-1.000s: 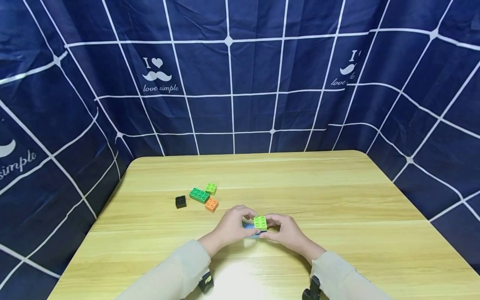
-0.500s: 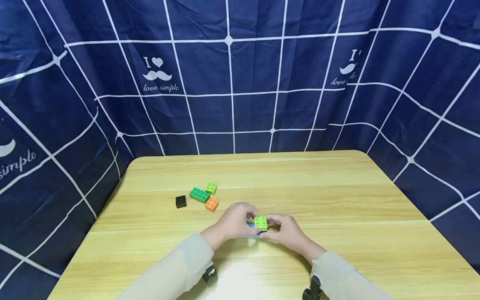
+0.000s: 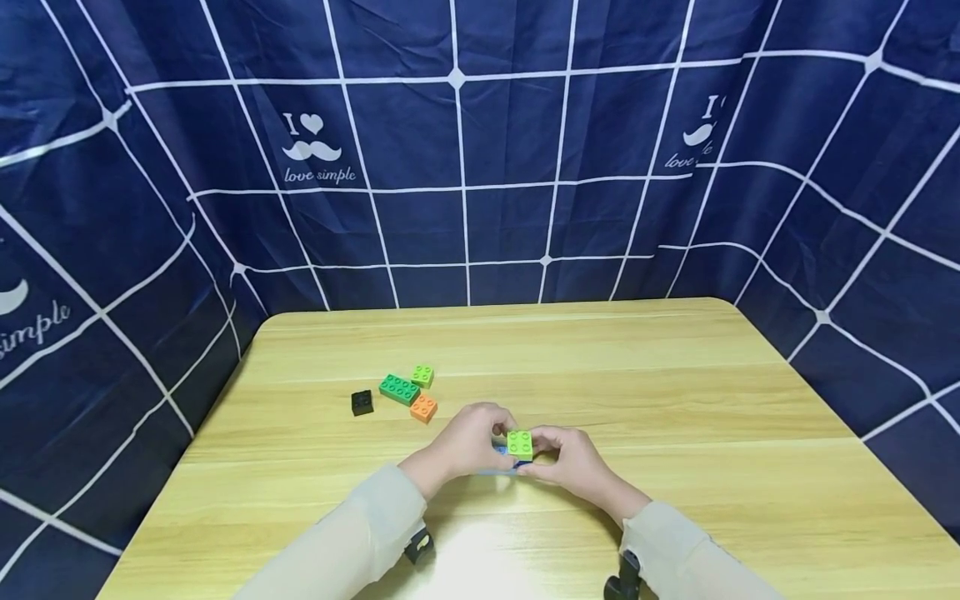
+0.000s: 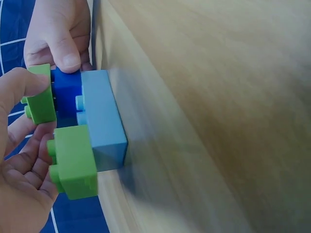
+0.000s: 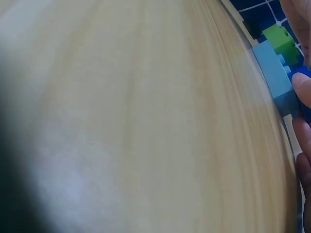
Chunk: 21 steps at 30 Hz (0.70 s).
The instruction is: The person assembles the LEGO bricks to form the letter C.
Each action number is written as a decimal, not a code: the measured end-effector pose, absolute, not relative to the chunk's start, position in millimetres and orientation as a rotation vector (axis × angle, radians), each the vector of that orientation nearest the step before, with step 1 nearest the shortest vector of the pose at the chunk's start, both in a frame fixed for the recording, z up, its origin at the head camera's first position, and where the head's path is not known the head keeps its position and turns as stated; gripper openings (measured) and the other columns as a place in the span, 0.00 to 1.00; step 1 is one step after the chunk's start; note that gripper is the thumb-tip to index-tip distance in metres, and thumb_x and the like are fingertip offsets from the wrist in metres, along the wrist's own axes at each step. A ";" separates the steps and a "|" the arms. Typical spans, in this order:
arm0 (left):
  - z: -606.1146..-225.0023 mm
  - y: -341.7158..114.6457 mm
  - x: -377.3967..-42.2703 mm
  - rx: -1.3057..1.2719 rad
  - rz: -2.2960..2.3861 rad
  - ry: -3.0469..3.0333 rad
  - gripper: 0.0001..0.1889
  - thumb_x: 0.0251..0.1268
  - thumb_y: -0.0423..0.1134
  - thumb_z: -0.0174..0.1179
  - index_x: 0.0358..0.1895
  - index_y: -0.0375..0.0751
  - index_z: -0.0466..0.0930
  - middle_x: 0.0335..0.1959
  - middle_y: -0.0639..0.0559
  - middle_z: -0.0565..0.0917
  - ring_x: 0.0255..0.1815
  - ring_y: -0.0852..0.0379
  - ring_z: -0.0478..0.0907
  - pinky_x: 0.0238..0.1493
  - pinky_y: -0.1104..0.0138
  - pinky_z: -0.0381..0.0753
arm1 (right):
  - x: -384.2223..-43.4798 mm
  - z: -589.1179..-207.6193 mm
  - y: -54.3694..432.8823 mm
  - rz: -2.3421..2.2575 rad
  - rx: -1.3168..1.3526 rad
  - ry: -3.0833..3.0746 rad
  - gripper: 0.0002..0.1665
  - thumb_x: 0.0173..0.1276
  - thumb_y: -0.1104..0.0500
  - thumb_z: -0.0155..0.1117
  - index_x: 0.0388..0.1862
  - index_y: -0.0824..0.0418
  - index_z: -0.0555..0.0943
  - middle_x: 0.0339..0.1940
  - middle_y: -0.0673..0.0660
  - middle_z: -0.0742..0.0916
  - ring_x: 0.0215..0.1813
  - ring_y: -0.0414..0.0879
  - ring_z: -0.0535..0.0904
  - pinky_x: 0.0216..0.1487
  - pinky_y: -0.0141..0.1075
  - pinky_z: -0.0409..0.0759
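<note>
A small built stack of toy building bricks stands near the middle of the table. Its long light blue brick [image 4: 104, 116] lies lowest, with a dark blue brick [image 4: 68, 94] on its right part. On top of the dark blue one is a lime green brick [image 3: 520, 446], which my left hand [image 3: 471, 440] pinches between thumb and fingers. My right hand [image 3: 566, 460] grips the dark blue brick from the right. A second green brick [image 4: 75, 160] sits at the light blue brick's left end; the left hand hides it in the head view.
Further left on the wooden table [image 3: 637, 367] lie loose bricks: black [image 3: 362, 403], dark green [image 3: 399, 389], lime green [image 3: 422, 377] and orange [image 3: 423, 408]. A dark blue curtain [image 3: 502, 150] with white lines surrounds the table's back and sides.
The left hand has shifted slightly away from the body and to the right, covering more of the light blue brick. The right hand and the loose bricks stay in place.
</note>
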<state>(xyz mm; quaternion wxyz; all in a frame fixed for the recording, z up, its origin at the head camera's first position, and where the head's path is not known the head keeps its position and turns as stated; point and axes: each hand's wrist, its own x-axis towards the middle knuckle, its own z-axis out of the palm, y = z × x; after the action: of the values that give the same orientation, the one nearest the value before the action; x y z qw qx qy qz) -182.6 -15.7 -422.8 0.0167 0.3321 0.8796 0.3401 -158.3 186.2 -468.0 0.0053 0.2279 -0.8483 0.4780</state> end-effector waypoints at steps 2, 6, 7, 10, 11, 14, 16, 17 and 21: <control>-423.1 -16.1 -182.3 1.033 1.053 2.739 0.14 0.41 0.36 0.75 0.34 0.44 0.83 0.30 0.62 0.78 0.34 0.61 0.75 0.37 0.74 0.74 | -154.5 -460.7 183.4 1.481 0.716 -2.661 0.22 0.51 0.61 0.77 0.46 0.63 0.83 0.36 0.51 0.87 0.38 0.43 0.82 0.44 0.38 0.80; -423.5 -15.8 -181.9 1.046 1.039 2.758 0.14 0.40 0.36 0.76 0.33 0.43 0.83 0.29 0.61 0.78 0.33 0.61 0.75 0.36 0.75 0.73 | -146.5 -445.0 178.7 1.457 0.715 -2.677 0.21 0.51 0.66 0.76 0.45 0.67 0.82 0.35 0.56 0.87 0.38 0.46 0.82 0.44 0.41 0.81; -423.0 -15.5 -181.9 1.053 1.033 2.763 0.14 0.40 0.36 0.76 0.33 0.43 0.83 0.29 0.61 0.78 0.33 0.60 0.75 0.36 0.74 0.73 | -145.5 -442.6 178.3 1.453 0.715 -2.680 0.21 0.51 0.66 0.76 0.45 0.68 0.82 0.35 0.56 0.87 0.37 0.46 0.82 0.43 0.41 0.81; -421.6 -14.6 -182.1 1.067 1.008 2.770 0.14 0.40 0.36 0.75 0.33 0.43 0.83 0.28 0.61 0.78 0.33 0.59 0.76 0.35 0.74 0.73 | -146.7 -444.0 179.2 1.457 0.711 -2.684 0.21 0.50 0.67 0.76 0.45 0.67 0.82 0.35 0.56 0.87 0.37 0.46 0.82 0.43 0.42 0.81; -421.0 -14.3 -182.2 1.067 0.997 2.771 0.14 0.40 0.36 0.76 0.32 0.43 0.83 0.28 0.61 0.78 0.33 0.59 0.76 0.35 0.75 0.73 | -148.4 -446.9 180.1 1.465 0.714 -2.682 0.21 0.50 0.66 0.76 0.45 0.67 0.82 0.35 0.55 0.87 0.37 0.46 0.82 0.43 0.42 0.81; -419.1 -14.0 -182.9 1.066 0.968 2.769 0.13 0.40 0.36 0.76 0.31 0.43 0.82 0.28 0.62 0.78 0.33 0.59 0.76 0.35 0.75 0.72 | -154.9 -458.4 183.5 1.470 0.726 -2.682 0.23 0.50 0.63 0.77 0.46 0.64 0.82 0.35 0.52 0.87 0.37 0.45 0.83 0.44 0.40 0.81; -417.7 -13.9 -183.5 1.057 0.959 2.762 0.13 0.40 0.36 0.76 0.31 0.43 0.82 0.28 0.62 0.78 0.32 0.60 0.76 0.34 0.75 0.73 | -159.0 -465.3 185.8 1.467 0.736 -2.682 0.23 0.50 0.60 0.78 0.46 0.62 0.83 0.35 0.50 0.87 0.38 0.43 0.83 0.44 0.38 0.80; -417.2 -13.8 -184.0 1.054 0.956 2.757 0.13 0.40 0.36 0.76 0.31 0.43 0.82 0.28 0.62 0.78 0.32 0.60 0.76 0.34 0.75 0.73 | -160.3 -467.5 186.7 1.465 0.745 -2.677 0.24 0.50 0.58 0.78 0.46 0.61 0.83 0.35 0.49 0.87 0.38 0.42 0.82 0.44 0.38 0.80; -417.0 -13.8 -185.5 1.060 0.946 2.731 0.13 0.41 0.36 0.76 0.31 0.43 0.82 0.28 0.62 0.78 0.33 0.60 0.76 0.34 0.75 0.73 | -162.1 -471.1 188.9 1.448 0.784 -2.653 0.24 0.49 0.55 0.78 0.45 0.60 0.83 0.34 0.47 0.87 0.37 0.40 0.82 0.44 0.35 0.80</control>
<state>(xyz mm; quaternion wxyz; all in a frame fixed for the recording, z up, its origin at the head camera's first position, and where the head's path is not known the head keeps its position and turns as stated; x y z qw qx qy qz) -185.5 -13.8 -417.0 0.0317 0.3442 0.8867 0.3072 -162.1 188.9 -471.1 0.0095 0.2510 -0.8497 0.4636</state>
